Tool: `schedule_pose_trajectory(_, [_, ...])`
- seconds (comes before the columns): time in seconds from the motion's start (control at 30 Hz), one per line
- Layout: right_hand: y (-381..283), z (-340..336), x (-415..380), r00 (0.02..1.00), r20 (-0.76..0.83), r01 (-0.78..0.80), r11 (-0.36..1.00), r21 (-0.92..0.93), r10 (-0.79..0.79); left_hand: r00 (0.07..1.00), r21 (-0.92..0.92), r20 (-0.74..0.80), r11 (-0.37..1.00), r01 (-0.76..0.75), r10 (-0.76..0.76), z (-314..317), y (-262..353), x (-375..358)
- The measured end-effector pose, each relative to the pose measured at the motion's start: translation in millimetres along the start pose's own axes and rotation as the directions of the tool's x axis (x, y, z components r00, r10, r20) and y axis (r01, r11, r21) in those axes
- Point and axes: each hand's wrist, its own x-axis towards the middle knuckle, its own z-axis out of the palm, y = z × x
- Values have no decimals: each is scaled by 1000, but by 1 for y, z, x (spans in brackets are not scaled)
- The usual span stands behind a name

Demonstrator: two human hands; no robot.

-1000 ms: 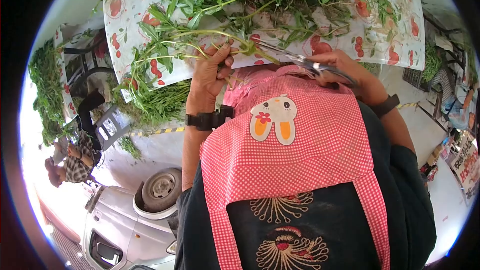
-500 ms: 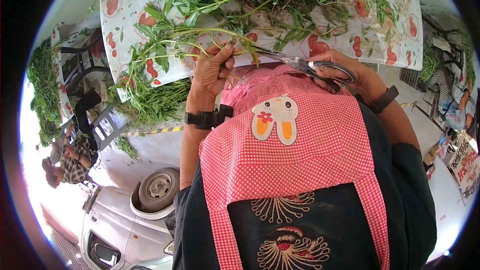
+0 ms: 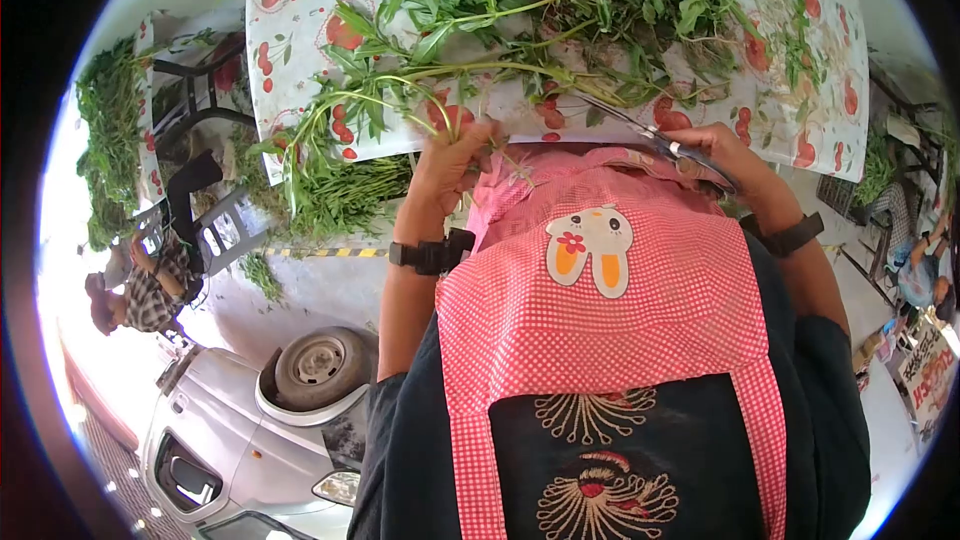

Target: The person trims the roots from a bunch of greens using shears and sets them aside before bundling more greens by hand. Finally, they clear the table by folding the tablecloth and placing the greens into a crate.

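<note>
My left hand [image 3: 452, 165] is closed around a few thin green stems [image 3: 398, 90] at the near edge of the table. Their leafy ends trail to the left, and cut or broken ends poke out below the fingers. My right hand [image 3: 735, 158] grips a pair of scissors [image 3: 640, 127] by the handles. The blades point left over the tablecloth, apart from my left hand and just in front of a long stem. A heap of leafy greens [image 3: 590, 0] with long stalks lies across the table beyond both hands.
A cherry-patterned tablecloth [image 3: 300, 50] covers the table. More bundled greens [image 3: 350, 195] lie below its left edge. A silver car [image 3: 240, 430] stands at lower left. Another person in a checked shirt [image 3: 160, 285] sits at left, and another person [image 3: 920, 270] is at far right.
My left hand has drawn down toward the apron, still holding stems. The scissors have moved right, away from the left hand, where the blades were before. The whole view has shifted slightly.
</note>
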Motion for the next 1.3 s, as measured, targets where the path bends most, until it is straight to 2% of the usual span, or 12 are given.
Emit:
schedule_pose_trajectory(0.07, [-12, -3, -1, 991, -58, -122, 989, -86, 117, 904, -286, -414, 929, -235, 101, 0, -1, -4])
schedule_pose_trajectory(0.23, [-37, 15, 16, 984, -178, -19, 994, -107, 0, 751, -510, -646, 655, -557, 136, -21, -10, 8])
schedule_pose_trajectory(0.33, [-8, 5, 39, 956, -223, 115, 943, -311, -190, 821, -587, -543, 621, -520, 173, -25, -8, 16])
schedule_pose_trajectory(0.4, [-7, 7, 47, 957, -177, 55, 744, -665, -229, 867, -643, -464, 605, -470, 181, -21, -4, 23])
schedule_pose_trajectory(0.57, [-26, 32, 39, 992, -32, 39, 543, -839, -120, 852, -585, -522, 716, -382, 27, -1, 17, 37])
schedule_pose_trajectory(0.7, [-34, 41, 41, 995, -53, 1, 535, -845, -85, 784, -353, -614, 857, -375, 90, 1, 14, 54])
schedule_pose_trajectory(0.8, [-37, 38, 40, 995, -37, 21, 554, -832, -92, 747, -338, -617, 775, -535, 246, -5, 13, 50])
schedule_pose_trajectory(0.97, [-41, 22, 33, 974, -15, 161, 736, -658, -226, 742, 34, -435, 833, -552, 510, 8, 53, -42])
schedule_pose_trajectory(1.03, [-42, 22, 37, 959, -30, 212, 783, -585, -282, 720, 12, -372, 779, -627, 586, 18, 58, -57])
schedule_pose_trajectory(1.1, [-46, 25, 40, 945, -49, 257, 826, -502, -324, 812, -164, -287, 808, -565, 509, -7, 34, -34])
schedule_pose_trajectory(1.17, [-56, 28, 45, 893, -11, 349, 708, -613, -450, 833, -246, -293, 805, -540, 469, -10, 32, -23])
schedule_pose_trajectory(1.3, [-60, 31, 46, 935, -22, 288, 795, -533, -354, 902, -458, -248, 777, -431, 354, -13, 26, -14])
